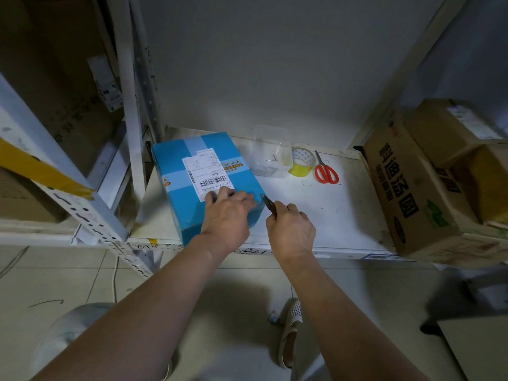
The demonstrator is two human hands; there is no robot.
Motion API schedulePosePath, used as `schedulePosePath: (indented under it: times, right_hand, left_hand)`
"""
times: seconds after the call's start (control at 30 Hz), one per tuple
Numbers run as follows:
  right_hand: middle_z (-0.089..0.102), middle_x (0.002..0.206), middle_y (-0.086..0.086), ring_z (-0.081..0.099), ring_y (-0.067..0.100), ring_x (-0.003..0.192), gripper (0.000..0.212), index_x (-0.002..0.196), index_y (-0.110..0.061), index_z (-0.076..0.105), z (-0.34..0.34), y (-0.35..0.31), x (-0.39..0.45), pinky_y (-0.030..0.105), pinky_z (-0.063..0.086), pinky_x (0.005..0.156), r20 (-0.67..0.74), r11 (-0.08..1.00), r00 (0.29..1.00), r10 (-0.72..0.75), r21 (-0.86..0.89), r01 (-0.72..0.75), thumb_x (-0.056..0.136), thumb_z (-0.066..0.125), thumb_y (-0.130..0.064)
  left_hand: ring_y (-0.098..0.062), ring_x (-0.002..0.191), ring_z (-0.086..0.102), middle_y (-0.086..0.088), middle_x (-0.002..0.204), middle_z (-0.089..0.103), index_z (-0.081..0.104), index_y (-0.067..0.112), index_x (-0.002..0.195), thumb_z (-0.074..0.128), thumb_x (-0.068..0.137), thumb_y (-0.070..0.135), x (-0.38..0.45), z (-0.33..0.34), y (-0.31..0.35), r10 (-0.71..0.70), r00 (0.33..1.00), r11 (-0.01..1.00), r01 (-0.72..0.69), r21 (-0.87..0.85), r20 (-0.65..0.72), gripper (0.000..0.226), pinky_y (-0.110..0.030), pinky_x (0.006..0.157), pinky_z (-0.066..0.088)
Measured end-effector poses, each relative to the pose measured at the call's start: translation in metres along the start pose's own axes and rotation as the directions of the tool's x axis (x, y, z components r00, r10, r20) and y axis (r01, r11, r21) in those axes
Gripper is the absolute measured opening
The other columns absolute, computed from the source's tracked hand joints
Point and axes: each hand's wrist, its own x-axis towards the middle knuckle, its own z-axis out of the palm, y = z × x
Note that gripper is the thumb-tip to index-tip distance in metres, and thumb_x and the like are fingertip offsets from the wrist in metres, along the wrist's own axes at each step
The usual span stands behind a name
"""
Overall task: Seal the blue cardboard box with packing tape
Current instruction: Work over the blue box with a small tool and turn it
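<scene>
Left hand (229, 213) presses flat on blue box (192, 193); right hand (291, 226) grips pliers (268, 202) at its edge.

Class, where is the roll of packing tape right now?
The tape roll sits toward the back of the white shelf, between the clear plastic tub and the red scissors.

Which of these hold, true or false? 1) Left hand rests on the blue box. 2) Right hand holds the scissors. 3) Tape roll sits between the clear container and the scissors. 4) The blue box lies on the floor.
1) True: the left hand lies flat on the blue cardboard box.
2) False: the red-handled scissors lie on the white shelf; the right hand grips a small dark tool at the box's corner.
3) True: the tape roll sits between the clear plastic container and the scissors.
4) False: it sits on the shelf.
</scene>
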Motion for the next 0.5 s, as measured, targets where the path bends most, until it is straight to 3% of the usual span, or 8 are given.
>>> schedulePosePath:
  times: [0.2, 0.5]
  right_hand:
    - [0.063, 0.106, 0.004, 0.059, 0.019, 0.093, 0.029, 0.117, -0.012, 0.051, -0.005, -0.005, 0.006, 0.026, 0.042, 0.071, 0.216, 0.995, 0.971, 0.099, 0.005, -0.102, 0.091, 0.054, -0.025]
    - [0.055, 0.092, 0.000, 0.050, 0.016, 0.082, 0.026, 0.116, -0.015, 0.055, -0.003, -0.003, 0.014, 0.027, 0.044, 0.073, 0.269, 0.984, 0.957, 0.108, 0.108, -0.142, 0.092, 0.049, -0.024]
  left_hand:
    - [-0.020, 0.110, 0.035, 0.013, 0.126, 0.053, 0.054, 0.030, 0.127, 0.049, 0.087, 0.007, 0.007, 0.000, -0.001, -0.011, 1.000, 1.000, 0.011, -0.024, -0.010, 0.047, -0.035, 0.097, 0.026]
    - [-0.017, 0.115, 0.032, 0.019, 0.135, 0.048, 0.047, 0.033, 0.135, 0.048, 0.089, 0.009, 0.002, 0.003, -0.005, 0.003, 0.999, 0.999, -0.005, -0.042, -0.044, 0.052, -0.035, 0.104, 0.024]
